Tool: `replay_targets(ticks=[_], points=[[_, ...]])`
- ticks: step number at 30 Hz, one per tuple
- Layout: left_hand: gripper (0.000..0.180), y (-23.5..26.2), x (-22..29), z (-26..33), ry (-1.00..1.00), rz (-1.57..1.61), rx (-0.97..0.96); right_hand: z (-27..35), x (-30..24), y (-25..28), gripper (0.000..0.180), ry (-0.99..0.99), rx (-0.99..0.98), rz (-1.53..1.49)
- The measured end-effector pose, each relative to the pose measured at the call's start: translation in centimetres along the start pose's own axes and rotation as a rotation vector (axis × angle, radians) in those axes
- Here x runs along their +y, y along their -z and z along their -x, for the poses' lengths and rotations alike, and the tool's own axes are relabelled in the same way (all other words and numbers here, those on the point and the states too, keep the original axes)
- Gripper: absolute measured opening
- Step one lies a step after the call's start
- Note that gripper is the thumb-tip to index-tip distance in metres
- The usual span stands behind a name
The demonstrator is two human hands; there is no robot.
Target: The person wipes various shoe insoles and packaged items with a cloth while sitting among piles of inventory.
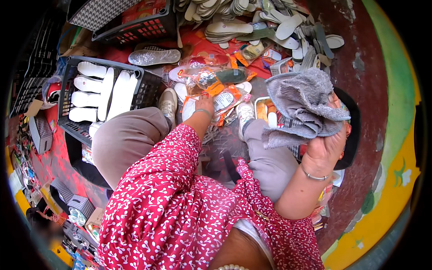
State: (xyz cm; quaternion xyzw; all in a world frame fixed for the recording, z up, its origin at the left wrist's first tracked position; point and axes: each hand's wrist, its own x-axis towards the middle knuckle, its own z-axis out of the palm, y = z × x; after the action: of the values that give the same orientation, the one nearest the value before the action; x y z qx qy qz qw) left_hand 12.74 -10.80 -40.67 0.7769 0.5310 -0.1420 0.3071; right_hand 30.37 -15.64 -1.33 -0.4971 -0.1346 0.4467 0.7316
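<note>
A crumpled grey cloth [306, 105] with a woven texture is held up by my right hand [328, 146], fingers closed on it from below and behind. The cloth hides part of those fingers. Between my shoes, my left hand [204, 104] is down at the pile, gripping the edge of an orange-edged clear packet [223, 100] with a pale insole inside; its fingertips are partly hidden. Just beyond lie more clear packets, one holding a dark green insole [227, 76].
At left, a dark plastic crate [146, 92] holds white insoles. Another dark crate [139, 29] stands behind it. Stacks of loose insoles [229, 29] cover the far floor. A white basket [261, 108] with orange items sits beside my right shoe [244, 114].
</note>
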Motion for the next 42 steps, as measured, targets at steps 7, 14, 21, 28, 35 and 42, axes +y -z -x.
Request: replay_targets(ticks=[7,14,21,28,35,42], points=[[0.038,0.0,-0.9,0.6,0.187,0.344,-0.234,0.2,1.0,-0.2,0.035,-0.025,-0.002,-0.089],[0.035,0.5,-0.9,1.8,0.169,0.348,-0.212,-1.3,1.5,0.0,0.026,-0.082,-0.088,-0.197],[0.052,1.3,1.2,2.4,0.261,0.324,-0.224,0.2,1.0,-0.1,0.029,-0.053,0.024,-0.213],[0.04,0.7,2.3,1.7,0.25,0.171,-0.115,1.2,-0.1,-0.4,0.04,-0.047,0.05,-0.175],[0.027,-1.1,1.2,2.1,0.051,0.331,-0.078,1.0,-0.1,0.3,0.029,-0.096,-0.104,-0.268],[0.045,7.1,2.5,2.7,0.007,1.785,-0.316,-1.7,0.2,2.3,0.025,-0.016,-0.291,-0.274]])
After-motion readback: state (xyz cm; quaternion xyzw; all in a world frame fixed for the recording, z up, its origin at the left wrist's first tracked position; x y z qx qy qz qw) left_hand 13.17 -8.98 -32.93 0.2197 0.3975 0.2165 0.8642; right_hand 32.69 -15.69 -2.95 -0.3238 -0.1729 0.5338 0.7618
